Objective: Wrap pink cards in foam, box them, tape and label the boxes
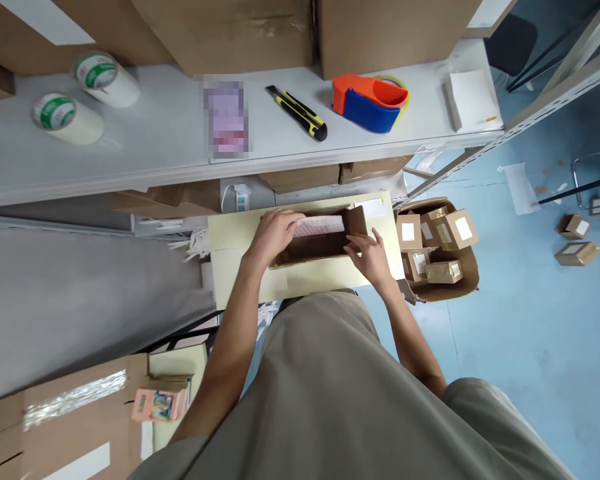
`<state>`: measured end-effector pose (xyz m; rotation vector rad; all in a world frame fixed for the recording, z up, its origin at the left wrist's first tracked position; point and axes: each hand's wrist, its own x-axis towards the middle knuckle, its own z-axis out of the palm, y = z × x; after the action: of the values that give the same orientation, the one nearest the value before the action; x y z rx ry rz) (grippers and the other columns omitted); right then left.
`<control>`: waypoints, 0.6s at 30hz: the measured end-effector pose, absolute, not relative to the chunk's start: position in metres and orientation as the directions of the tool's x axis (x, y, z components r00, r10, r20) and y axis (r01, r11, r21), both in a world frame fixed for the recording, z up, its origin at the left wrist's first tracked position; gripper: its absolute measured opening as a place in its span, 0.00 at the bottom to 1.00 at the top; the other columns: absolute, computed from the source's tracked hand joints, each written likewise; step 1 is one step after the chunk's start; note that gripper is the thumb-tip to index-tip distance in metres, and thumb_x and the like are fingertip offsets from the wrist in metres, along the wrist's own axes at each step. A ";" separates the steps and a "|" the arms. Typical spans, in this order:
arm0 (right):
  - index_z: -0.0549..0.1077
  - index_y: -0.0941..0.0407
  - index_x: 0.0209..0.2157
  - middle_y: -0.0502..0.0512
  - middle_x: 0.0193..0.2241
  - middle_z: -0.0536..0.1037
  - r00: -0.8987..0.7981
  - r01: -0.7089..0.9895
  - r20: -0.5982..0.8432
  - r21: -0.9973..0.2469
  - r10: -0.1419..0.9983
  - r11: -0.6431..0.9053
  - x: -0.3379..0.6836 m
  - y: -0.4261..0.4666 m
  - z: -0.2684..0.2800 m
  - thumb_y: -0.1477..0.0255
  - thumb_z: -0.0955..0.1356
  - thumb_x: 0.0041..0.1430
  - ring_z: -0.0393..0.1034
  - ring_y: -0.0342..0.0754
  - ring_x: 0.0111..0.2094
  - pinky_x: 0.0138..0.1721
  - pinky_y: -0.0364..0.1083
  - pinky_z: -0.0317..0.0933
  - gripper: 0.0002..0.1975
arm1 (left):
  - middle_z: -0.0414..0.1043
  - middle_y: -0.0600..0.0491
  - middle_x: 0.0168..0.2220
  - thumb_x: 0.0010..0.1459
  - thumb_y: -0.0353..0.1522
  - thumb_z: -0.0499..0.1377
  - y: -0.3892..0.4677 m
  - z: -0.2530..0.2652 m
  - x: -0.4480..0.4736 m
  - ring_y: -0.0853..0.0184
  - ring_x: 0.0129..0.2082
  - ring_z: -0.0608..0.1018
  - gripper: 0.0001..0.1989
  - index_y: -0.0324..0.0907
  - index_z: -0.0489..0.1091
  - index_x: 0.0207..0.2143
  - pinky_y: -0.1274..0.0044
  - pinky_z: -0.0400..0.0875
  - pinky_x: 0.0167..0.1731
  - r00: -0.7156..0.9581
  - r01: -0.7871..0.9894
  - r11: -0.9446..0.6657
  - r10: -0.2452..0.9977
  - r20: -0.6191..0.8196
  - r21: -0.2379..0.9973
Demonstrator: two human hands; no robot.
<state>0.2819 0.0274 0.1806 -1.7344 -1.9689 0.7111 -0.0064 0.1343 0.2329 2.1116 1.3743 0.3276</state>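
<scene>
"The hands?"

"Left hand: fingers curled at the open cardboard box's left end, by a pinkish sheet; can't tell if gripping. Right hand: thumb and fingers parted, touching the right end."

"And the box?"

"On a cream table; beyond, a shelf holds a cutter."

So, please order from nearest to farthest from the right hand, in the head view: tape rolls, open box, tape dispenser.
1. Open box: just left of the right hand.
2. Tape dispenser: on the shelf, right side.
3. Tape rolls: shelf's left side.
</scene>
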 end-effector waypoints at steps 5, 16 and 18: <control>0.80 0.53 0.61 0.61 0.56 0.87 -0.209 0.786 -0.012 -0.597 0.978 0.161 0.297 0.025 0.171 0.66 0.69 0.78 0.77 0.61 0.66 0.80 0.69 0.49 0.16 | 0.87 0.46 0.54 0.74 0.32 0.58 0.124 0.204 0.008 0.52 0.55 0.84 0.17 0.45 0.85 0.56 0.62 0.75 0.62 0.418 0.808 -0.255 0.883 -0.212 0.531; 0.78 0.53 0.66 0.64 0.62 0.82 -0.298 0.759 0.021 -0.601 0.954 0.250 0.299 0.040 0.165 0.65 0.71 0.76 0.69 0.64 0.72 0.81 0.72 0.49 0.21 | 0.83 0.39 0.62 0.69 0.27 0.61 0.099 0.160 0.029 0.48 0.63 0.82 0.25 0.39 0.78 0.67 0.60 0.74 0.67 0.293 0.896 -0.118 0.881 -0.372 0.427; 0.76 0.52 0.68 0.65 0.71 0.74 -0.250 0.764 0.048 -0.604 0.967 0.227 0.299 0.035 0.162 0.64 0.73 0.74 0.58 0.67 0.79 0.80 0.73 0.51 0.25 | 0.80 0.39 0.66 0.69 0.28 0.62 0.082 0.165 0.020 0.46 0.67 0.78 0.27 0.41 0.76 0.69 0.55 0.71 0.70 0.261 0.895 -0.122 0.923 -0.281 0.430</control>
<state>0.2987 0.0353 0.1625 -1.5937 -2.0924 0.6604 0.0203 0.0822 0.1649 2.0225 1.6406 0.0731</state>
